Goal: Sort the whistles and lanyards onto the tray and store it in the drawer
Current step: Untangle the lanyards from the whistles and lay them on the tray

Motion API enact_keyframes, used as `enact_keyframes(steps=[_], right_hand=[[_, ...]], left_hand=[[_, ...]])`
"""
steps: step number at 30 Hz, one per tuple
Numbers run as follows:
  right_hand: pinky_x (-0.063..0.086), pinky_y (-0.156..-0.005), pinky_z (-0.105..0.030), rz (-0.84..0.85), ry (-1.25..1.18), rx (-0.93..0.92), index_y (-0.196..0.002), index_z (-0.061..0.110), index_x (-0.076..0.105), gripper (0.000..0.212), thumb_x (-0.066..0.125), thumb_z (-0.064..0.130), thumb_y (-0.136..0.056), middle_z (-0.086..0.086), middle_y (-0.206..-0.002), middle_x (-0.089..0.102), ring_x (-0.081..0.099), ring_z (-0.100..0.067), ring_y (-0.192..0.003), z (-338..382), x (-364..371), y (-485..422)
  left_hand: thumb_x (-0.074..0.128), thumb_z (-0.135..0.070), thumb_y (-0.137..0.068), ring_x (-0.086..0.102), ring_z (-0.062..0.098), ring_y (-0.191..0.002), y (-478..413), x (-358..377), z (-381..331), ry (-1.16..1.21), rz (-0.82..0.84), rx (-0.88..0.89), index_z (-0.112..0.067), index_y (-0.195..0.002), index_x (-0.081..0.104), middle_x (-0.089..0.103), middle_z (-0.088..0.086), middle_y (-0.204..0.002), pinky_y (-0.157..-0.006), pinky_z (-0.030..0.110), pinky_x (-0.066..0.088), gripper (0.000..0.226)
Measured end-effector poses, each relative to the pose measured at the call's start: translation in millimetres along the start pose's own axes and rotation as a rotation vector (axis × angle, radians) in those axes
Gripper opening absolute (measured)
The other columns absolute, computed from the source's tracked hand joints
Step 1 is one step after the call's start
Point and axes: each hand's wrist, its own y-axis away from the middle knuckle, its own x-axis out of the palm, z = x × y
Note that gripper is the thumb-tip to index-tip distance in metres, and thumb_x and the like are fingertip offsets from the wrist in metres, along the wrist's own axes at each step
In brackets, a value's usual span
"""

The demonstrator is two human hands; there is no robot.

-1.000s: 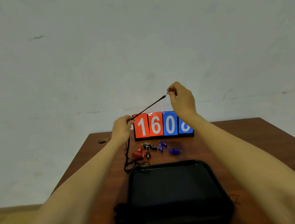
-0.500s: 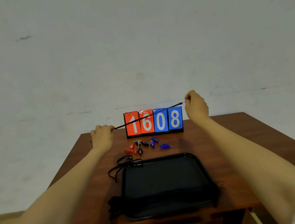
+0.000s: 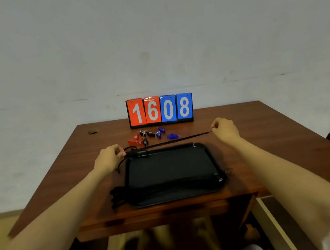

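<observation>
above the far rim of the black tray (image 3: 210, 156), a black lanyard (image 3: 173, 141) stretches taut, long axis running from 8 to 2 o'clock. the left hand (image 3: 108, 159) pinches its lower end, the right hand (image 3: 224, 130) its higher end. whistles (image 3: 151, 136) lie on the worktop (image 3: 261, 136) beyond.

The flip scoreboard (image 3: 160, 110) reads 1 and 6 on red cards, 0 and 8 on blue.

Tray (image 3: 209, 157) at table (image 3: 260, 128) front centre.
Whistles (image 3: 153, 135) lie behind it; scoreboard (image 3: 160, 110) stands behind them.
</observation>
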Motion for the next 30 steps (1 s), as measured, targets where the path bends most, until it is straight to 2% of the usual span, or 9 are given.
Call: enact_keyframes(steps=[4,6,9,12,14,17,20,25,30], right_hand=[[0.050,-0.069,-0.034,0.141,0.033,0.067,-0.081,0.016,0.063,0.018,0.050,0.009,-0.092,-0.007,-0.097,0.068,0.062,-0.026,-0.080,-23.0,6.9,13.4],[0.051,-0.072,-0.037,0.194,0.051,0.091,-0.081,0.012,0.065,0.019,0.049,0.008,-0.090,-0.010,-0.097,0.069,0.063,-0.029,-0.084,-31.4,10.6,20.6],[0.050,-0.066,-0.038,0.248,0.069,0.113,-0.089,0.001,0.067,0.022,0.046,0.007,-0.089,-0.016,-0.097,0.069,0.063,-0.031,-0.083,-39.0,16.8,32.2],[0.049,-0.064,-0.038,0.299,0.112,0.119,-0.091,-0.002,0.068,0.023,0.047,0.007,-0.087,-0.017,-0.092,0.069,0.065,-0.036,-0.086,-44.2,21.5,42.3],[0.044,-0.060,-0.035,0.333,0.139,0.127,-0.081,0.001,0.066,0.020,0.047,0.005,-0.086,-0.015,-0.081,0.065,0.061,-0.034,-0.074,-47.6,23.7,49.0],[0.040,-0.056,-0.033,0.363,0.151,0.150,-0.068,0.005,0.059,0.020,0.047,0.002,-0.083,-0.011,-0.068,0.057,0.050,-0.027,-0.060,-52.8,27.3,56.4],[0.043,-0.057,-0.034,0.381,0.139,0.164,-0.083,0.001,0.068,0.020,0.049,0.005,-0.085,-0.013,-0.073,0.062,0.054,-0.027,-0.063,-58.7,29.5,59.9],[0.053,-0.069,-0.040,0.397,0.105,0.159,-0.087,0.000,0.069,0.020,0.050,0.006,-0.087,-0.017,-0.087,0.070,0.066,-0.034,-0.081,-66.1,31.1,62.7],[0.051,-0.070,-0.040,0.404,0.083,0.147,-0.093,-0.002,0.070,0.022,0.049,0.005,-0.088,-0.019,-0.095,0.070,0.064,-0.032,-0.082,-71.2,34.8,64.8]], left_hand=[[0.058,-0.029,-0.092,0.062,0.018,-0.071,15.4,11.3,7.3,-0.013,0.043,-0.013,-0.024,-0.084,0.064,0.069,0.000,-0.077,-0.065,0.031,0.049,0.012],[0.056,-0.028,-0.094,0.061,0.018,-0.077,21.0,17.0,9.1,-0.046,0.061,-0.014,-0.025,-0.089,0.065,0.068,0.000,-0.082,-0.067,0.030,0.047,0.010],[0.054,-0.024,-0.095,0.061,0.022,-0.091,29.0,24.1,10.8,-0.061,0.099,-0.008,-0.022,-0.096,0.068,0.064,-0.002,-0.091,-0.077,0.034,0.049,0.013],[0.055,-0.022,-0.094,0.063,0.025,-0.087,36.9,32.4,16.5,-0.065,0.148,-0.010,-0.019,-0.095,0.069,0.067,0.002,-0.093,-0.076,0.038,0.051,0.014],[0.056,-0.021,-0.093,0.065,0.027,-0.085,42.8,38.4,20.7,-0.066,0.167,-0.008,-0.018,-0.094,0.070,0.069,0.004,-0.094,-0.074,0.039,0.052,0.014],[0.058,-0.019,-0.092,0.061,0.021,-0.097,49.3,46.4,25.3,-0.066,0.179,0.007,-0.018,-0.093,0.071,0.066,0.001,-0.104,-0.079,0.032,0.047,0.013],[0.058,-0.019,-0.092,0.060,0.021,-0.102,53.1,52.0,27.4,-0.085,0.188,0.036,-0.019,-0.092,0.071,0.066,0.002,-0.108,-0.085,0.032,0.047,0.013],[0.056,-0.020,-0.091,0.059,0.025,-0.101,56.2,54.1,28.0,-0.142,0.143,0.075,-0.021,-0.090,0.072,0.061,0.004,-0.107,-0.086,0.035,0.047,0.016],[0.054,-0.026,-0.089,0.053,0.028,-0.110,56.7,55.0,33.7,-0.244,0.109,0.119,-0.028,-0.090,0.072,0.063,0.003,-0.108,-0.093,0.041,0.044,0.018]])
